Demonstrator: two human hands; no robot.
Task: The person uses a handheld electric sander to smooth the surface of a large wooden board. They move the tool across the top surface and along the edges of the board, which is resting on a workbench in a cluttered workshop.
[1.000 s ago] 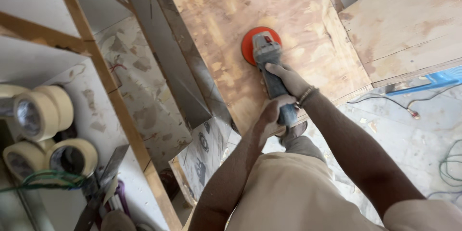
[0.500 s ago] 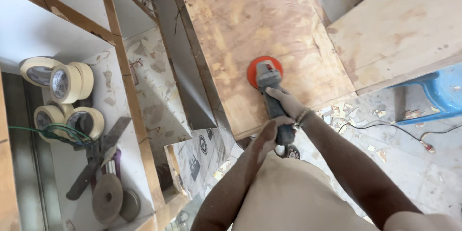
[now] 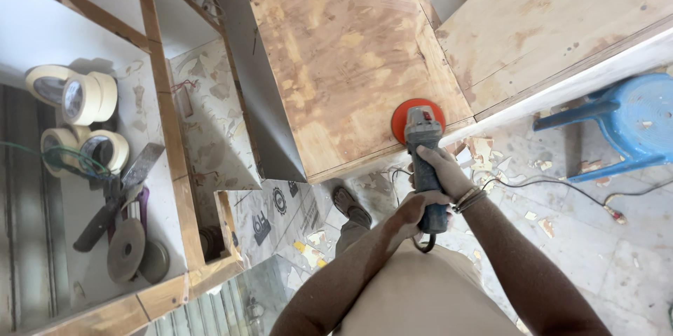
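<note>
— Speckled floor tiles [image 3: 631, 266] fill the lower right of the frame, littered with scraps; what sits above them?

— One big plywood panel [image 3: 343, 56] takes the upper middle, stained in brown patches, with a second, paler board [image 3: 554, 21] at the upper right and a blue plastic stool [image 3: 624, 126] at the right edge.

— Where is the tool?

— Right at the panel's lower right corner. The sander [image 3: 424, 161] rests its orange disc [image 3: 405, 117] on the wood, body pointing down toward the person.

— And the hands?

— Both are on it. The right hand [image 3: 445, 171] wraps the middle of the grey body, fingers closed around it, bands on the wrist. The left hand [image 3: 413, 211] grips the blue rear end, fingers curled tight. A shoe [image 3: 352, 206] shows just left of them.

— Anything on the left?

— A white shelf [image 3: 42, 42] holds rolls of masking tape [image 3: 77, 98], some green wire [image 3: 63, 161], a scraper [image 3: 112, 192] and grey discs [image 3: 127, 248].
</note>
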